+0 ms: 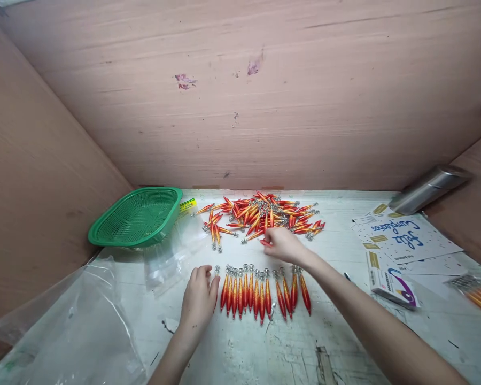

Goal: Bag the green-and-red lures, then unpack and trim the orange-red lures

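A loose pile of red-orange fishing lures (264,214) with metal ends lies at the back of the table. In front of it several lures lie side by side in a neat row (260,291). My right hand (282,245) reaches to the pile's near edge, fingers pinched on one red lure (265,243). My left hand (199,299) rests on the table at the row's left end, fingers curled against the leftmost lure, gripping nothing that I can see.
A green mesh basket (138,216) stands at the back left, with clear plastic bags (172,256) beside and before it. Printed cards (404,238), a small box (388,280) and a metal cylinder (428,190) lie at right. Wooden panels wall the left and back.
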A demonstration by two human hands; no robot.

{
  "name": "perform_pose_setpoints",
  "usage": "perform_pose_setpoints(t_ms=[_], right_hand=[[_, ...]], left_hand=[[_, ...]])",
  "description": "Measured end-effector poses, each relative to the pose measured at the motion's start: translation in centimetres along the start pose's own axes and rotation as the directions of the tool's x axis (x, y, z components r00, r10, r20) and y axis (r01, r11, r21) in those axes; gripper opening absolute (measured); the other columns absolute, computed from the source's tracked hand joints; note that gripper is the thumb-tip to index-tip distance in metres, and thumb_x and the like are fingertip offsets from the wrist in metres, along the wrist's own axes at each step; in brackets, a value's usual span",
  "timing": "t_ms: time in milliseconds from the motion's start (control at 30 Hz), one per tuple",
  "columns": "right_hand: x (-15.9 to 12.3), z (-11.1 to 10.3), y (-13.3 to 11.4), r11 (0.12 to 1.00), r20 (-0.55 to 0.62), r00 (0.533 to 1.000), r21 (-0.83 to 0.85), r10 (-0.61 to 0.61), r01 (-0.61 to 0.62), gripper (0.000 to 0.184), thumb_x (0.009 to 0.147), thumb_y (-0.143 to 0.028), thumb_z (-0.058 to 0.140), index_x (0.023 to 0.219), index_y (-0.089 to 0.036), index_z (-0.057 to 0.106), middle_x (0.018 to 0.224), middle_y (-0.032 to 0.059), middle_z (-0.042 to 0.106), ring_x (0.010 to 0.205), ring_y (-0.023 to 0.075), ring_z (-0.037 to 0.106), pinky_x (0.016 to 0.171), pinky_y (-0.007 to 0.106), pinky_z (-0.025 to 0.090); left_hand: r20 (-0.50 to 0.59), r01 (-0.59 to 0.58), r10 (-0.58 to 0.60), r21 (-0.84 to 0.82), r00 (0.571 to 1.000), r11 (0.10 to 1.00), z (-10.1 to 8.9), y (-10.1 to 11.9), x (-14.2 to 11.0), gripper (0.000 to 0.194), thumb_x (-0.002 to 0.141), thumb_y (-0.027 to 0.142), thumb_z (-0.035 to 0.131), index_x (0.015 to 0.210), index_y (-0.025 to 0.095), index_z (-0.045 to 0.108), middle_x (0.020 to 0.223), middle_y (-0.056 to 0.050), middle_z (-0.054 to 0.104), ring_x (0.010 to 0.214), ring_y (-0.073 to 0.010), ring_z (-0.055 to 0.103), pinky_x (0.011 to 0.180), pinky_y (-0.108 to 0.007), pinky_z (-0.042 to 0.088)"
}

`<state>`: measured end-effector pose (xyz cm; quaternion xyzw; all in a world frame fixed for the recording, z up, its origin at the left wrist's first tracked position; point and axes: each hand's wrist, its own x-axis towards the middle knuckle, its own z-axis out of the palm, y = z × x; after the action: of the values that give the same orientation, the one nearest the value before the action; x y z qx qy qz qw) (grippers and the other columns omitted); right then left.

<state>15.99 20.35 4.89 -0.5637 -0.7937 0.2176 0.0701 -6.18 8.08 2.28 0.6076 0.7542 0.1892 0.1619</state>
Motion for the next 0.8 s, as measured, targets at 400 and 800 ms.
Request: perform_pose_setpoints(t_ms=[400, 800], right_hand=[[-15.4, 0.9, 8.6, 0.762, -0.392, 0.832, 0.646, 0.393, -0.055, 0.02, 0.073, -0.037, 0.064, 0.069, -0.022, 0.052, 0.062, -0.0017, 0.057, 0.058, 0.0148, 0.055, 0.054, 0.025, 0.044], [-18.3, 2.8, 3.6, -0.045, 0.028, 0.778, 0.999, 0.628, 0.0, 0.051, 0.058, -0.049, 0.086, 0.094, -0.018, 0.069, 0.09, 0.0092, 0.074, 0.071, 0.0174, 0.061, 0.061, 0.028, 0.049]], left_hand=[[0.297, -0.407, 0.364, 0.097, 0.883, 0.908, 7.6, 15.0, 9.5, 0.022, 0.092, 0.029, 0.06, 0.108, 0.014, 0.062, 0.107, -0.006, 0.065, 0.093, -0.0196, 0.064, 0.083, -0.041, 0.055], [0.265, -0.168, 0.311, -0.451, 0.913, 0.876, 2.8, 12.2, 2.1, 0.021, 0.09, 0.019, 0.05, 0.106, 0.012, 0.062, 0.098, -0.01, 0.07, 0.087, -0.0184, 0.067, 0.079, -0.03, 0.054]])
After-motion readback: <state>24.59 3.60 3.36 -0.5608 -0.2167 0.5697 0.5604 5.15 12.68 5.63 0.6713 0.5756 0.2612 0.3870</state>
